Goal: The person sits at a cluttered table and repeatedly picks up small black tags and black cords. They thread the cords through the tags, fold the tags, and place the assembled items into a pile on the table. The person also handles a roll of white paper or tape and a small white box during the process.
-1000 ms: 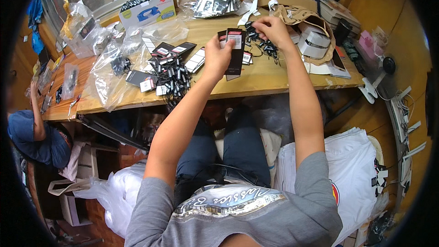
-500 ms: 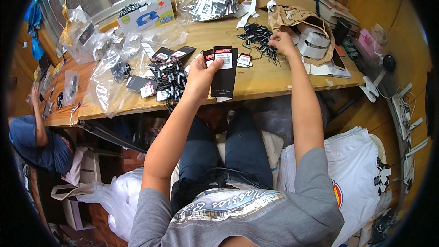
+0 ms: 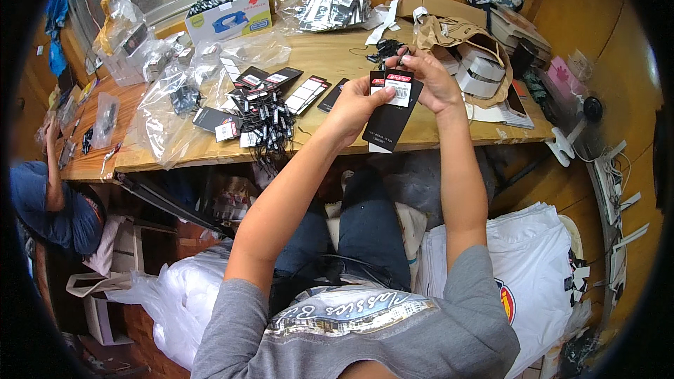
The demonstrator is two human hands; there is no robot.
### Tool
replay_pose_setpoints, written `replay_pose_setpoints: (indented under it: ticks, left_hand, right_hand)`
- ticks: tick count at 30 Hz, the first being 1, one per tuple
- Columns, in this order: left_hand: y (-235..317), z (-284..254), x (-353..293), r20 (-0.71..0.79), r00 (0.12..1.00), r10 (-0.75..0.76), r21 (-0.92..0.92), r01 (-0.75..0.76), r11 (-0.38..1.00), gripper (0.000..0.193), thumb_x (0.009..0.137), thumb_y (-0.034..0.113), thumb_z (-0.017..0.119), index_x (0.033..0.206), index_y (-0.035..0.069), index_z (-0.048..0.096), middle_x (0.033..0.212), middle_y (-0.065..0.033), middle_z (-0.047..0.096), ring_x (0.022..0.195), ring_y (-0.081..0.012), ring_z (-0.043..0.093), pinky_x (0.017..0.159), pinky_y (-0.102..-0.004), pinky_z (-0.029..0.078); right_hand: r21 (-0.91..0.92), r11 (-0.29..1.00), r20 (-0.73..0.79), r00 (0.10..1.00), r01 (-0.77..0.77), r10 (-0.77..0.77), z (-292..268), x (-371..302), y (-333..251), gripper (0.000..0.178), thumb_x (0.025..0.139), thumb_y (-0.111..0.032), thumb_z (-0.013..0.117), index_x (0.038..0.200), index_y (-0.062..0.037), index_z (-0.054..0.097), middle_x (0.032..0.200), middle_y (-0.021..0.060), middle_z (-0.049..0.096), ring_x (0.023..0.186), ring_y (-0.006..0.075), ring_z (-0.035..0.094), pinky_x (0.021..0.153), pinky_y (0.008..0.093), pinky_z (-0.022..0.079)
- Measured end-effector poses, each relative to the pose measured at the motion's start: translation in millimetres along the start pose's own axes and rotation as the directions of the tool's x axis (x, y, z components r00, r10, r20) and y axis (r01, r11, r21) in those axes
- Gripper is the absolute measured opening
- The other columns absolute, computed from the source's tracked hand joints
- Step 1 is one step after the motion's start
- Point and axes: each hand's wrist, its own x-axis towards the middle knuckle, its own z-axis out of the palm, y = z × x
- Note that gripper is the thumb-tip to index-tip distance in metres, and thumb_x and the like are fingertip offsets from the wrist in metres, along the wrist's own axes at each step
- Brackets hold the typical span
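My left hand [image 3: 353,107] is closed on black hang tags [image 3: 388,125] with a red band and a white label, thumb across their front. At the tags' upper end my right hand [image 3: 437,83] pinches a black tag string [image 3: 402,57]. Whether the string passes through the tags' hole cannot be seen. Behind the hands lies a heap of black strings [image 3: 385,49], partly hidden by them. To the left, a tangled bunch of strings with small black-and-white pieces [image 3: 265,118] rests near the table's front edge, beside more loose hang tags [image 3: 307,93].
A printed box [image 3: 230,17] and a bag of tags [image 3: 333,10] stand at the back. Torn brown paper [image 3: 449,30] surrounds white boxes [image 3: 481,70] on the right. Clear plastic [image 3: 165,130] covers the table's left part. Another person [image 3: 56,200] sits far left.
My right hand has drawn a black string from the heap to the tags. My left hand has carried the tags rightward, so both hands now meet at their top.
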Motion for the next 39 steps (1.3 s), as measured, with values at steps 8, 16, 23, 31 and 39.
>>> replay_pose_setpoints:
  ticks: [8, 16, 23, 31, 39]
  left_hand:
    - [-10.4, -7.6, -35.8, 0.064, 0.987, -0.149, -0.117, 0.156, 0.981, 0.014, 0.078, 0.004, 0.055, 0.090, -0.002, 0.054, 0.081, -0.0067, 0.060, 0.069, -0.0102, 0.056, 0.063, -0.0231, 0.046]
    - [-24.5, -28.9, -92.0, 0.075, 0.961, -0.267, -0.020, 0.269, 0.963, 0.018, 0.077, 0.005, 0.058, 0.092, -0.004, 0.054, 0.084, -0.0072, 0.060, 0.071, -0.0089, 0.055, 0.066, -0.0217, 0.045]
    - [-37.4, -41.0, -114.3, -0.124, 0.965, -0.232, 0.056, 0.241, 0.969, 0.017, 0.080, 0.004, 0.053, 0.095, -0.003, 0.052, 0.085, -0.0056, 0.059, 0.074, -0.0084, 0.054, 0.068, -0.0218, 0.044]
    - [-38.2, -42.5, -126.2, -0.320, 0.947, 0.000, 0.042, 0.014, 0.999, 0.018, 0.077, 0.001, 0.054, 0.095, -0.002, 0.049, 0.087, -0.0067, 0.058, 0.077, -0.0093, 0.055, 0.070, -0.0233, 0.045]
    - [-31.7, -28.8, -130.8, -0.454, 0.854, 0.253, 0.326, -0.104, 0.940, 0.028, 0.067, -0.003, 0.064, 0.094, -0.002, 0.054, 0.084, -0.0059, 0.059, 0.075, -0.0082, 0.055, 0.068, -0.0207, 0.045]
  right_hand:
    - [0.205, 0.979, -0.022, 0.999, -0.019, 0.024, -4.3, -18.0, 24.8, 0.011, 0.079, -0.017, 0.056, 0.085, -0.0086, 0.057, 0.082, 0.0079, 0.060, 0.076, 0.0135, 0.054, 0.067, 0.0254, 0.040]
    - [0.366, 0.929, -0.098, 0.995, 0.057, -0.022, -6.9, -35.5, 30.3, 0.020, 0.080, -0.019, 0.055, 0.092, -0.0036, 0.056, 0.079, 0.0053, 0.058, 0.072, 0.0158, 0.054, 0.073, 0.0322, 0.044]
    - [0.180, 0.932, -0.254, 0.930, 0.316, -0.266, 0.4, -58.9, 27.6, 0.022, 0.085, -0.014, 0.046, 0.102, -0.0005, 0.051, 0.068, 0.0026, 0.053, 0.045, 0.0023, 0.027, 0.041, 0.0160, 0.021]
    - [-0.371, 0.925, -0.253, 0.950, 0.078, -0.182, 72.5, -104.6, 63.9, 0.008, 0.079, -0.005, 0.053, 0.085, 0.0010, 0.050, 0.070, 0.0066, 0.061, 0.058, 0.0044, 0.051, 0.053, 0.0159, 0.038]
    - [-0.483, 0.875, -0.252, 0.952, 0.029, -0.171, 90.8, -112.8, 101.5, 0.009, 0.076, -0.002, 0.057, 0.083, 0.0041, 0.058, 0.071, 0.0039, 0.058, 0.062, 0.0051, 0.052, 0.057, 0.0167, 0.042]
